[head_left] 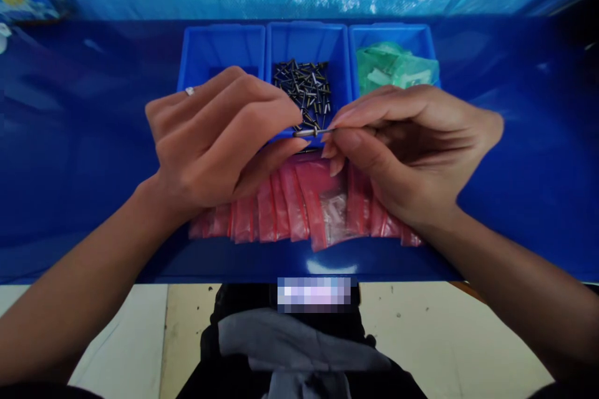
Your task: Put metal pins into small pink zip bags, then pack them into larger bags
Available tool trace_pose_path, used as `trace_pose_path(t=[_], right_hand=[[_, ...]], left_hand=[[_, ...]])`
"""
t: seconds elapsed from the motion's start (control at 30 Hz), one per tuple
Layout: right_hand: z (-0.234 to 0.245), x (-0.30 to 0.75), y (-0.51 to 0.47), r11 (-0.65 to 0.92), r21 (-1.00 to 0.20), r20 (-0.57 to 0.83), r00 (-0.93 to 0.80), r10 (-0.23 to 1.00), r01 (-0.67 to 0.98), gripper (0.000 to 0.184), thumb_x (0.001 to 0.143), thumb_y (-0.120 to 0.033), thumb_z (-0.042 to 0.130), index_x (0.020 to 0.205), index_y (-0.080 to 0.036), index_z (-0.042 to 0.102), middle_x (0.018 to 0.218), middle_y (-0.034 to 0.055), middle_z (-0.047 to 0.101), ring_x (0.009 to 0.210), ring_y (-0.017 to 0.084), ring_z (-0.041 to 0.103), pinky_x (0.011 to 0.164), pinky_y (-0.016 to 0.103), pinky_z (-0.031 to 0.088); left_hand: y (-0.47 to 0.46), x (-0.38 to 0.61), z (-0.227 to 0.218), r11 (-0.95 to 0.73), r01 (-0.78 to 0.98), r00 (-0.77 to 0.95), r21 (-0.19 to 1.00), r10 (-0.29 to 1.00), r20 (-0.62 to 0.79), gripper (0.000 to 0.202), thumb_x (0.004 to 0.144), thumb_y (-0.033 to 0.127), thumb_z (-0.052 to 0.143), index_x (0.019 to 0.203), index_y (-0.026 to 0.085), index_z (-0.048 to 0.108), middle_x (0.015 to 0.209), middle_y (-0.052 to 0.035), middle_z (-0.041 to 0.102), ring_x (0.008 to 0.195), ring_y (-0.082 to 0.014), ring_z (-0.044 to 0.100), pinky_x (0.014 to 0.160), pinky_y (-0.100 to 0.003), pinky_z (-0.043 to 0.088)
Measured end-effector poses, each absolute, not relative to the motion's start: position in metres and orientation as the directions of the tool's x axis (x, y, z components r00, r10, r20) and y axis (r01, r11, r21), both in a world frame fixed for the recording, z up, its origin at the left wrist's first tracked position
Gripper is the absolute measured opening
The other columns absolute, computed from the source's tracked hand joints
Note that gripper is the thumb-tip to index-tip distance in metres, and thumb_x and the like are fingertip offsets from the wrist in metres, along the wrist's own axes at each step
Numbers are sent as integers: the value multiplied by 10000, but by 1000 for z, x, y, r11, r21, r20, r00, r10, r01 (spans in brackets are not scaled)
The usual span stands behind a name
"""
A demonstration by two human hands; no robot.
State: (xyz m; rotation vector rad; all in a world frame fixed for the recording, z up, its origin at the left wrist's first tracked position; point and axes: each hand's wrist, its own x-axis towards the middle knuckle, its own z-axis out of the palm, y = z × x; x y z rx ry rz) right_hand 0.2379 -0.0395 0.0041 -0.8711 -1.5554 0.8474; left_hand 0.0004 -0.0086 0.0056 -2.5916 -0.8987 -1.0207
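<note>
My left hand (219,134) and my right hand (412,146) meet above the blue table, fingertips pinched together on one small metal pin (306,133) held level between them. A ring sits on a finger of the left hand. Directly behind the pin stands the middle blue bin (337,43), which holds several loose dark metal pins (306,88). Below my hands lies a row of small red-edged plastic bags (299,202), partly hidden by my palms.
A left blue bin (206,50) looks bare inside. The right blue bin (421,37) holds green plastic bags (395,68). The blue table's front edge (299,271) runs just above my lap. Blue sheeting covers the back wall.
</note>
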Motion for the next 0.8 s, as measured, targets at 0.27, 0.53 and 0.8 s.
trace_pose_path(t=[0.27, 0.53, 0.8], right_hand=[[0, 237, -38, 458, -866, 455, -67, 888, 201, 41, 974, -263, 776, 1007, -279, 794, 990, 49, 795, 724, 217, 728, 625, 385, 601], [-6, 240, -39, 515, -816, 503, -114, 857, 262, 50, 1054, -245, 714, 1097, -246, 740, 1053, 70, 788, 773, 201, 747, 668, 365, 622], [5, 239, -41, 552, -797, 525, -171, 834, 247, 91, 1034, -151, 695, 1034, -236, 730, 1020, 69, 799, 738, 193, 744, 599, 344, 601]], left_hand=[[-2, -1, 5, -819, 572, 620, -32, 407, 670, 168, 1155, 382, 529, 1186, 242, 617, 1139, 28, 762, 1035, -184, 809, 857, -335, 692], [-4, -4, 4, -827, 562, 610, 0, 415, 676, 242, 1162, 429, 472, 1188, 255, 637, 1167, 72, 727, 1110, -151, 800, 970, -326, 680], [-5, -3, 3, -818, 573, 588, -41, 376, 716, 84, 1131, 327, 572, 1147, 261, 622, 1100, 83, 743, 956, -118, 797, 844, -289, 663]])
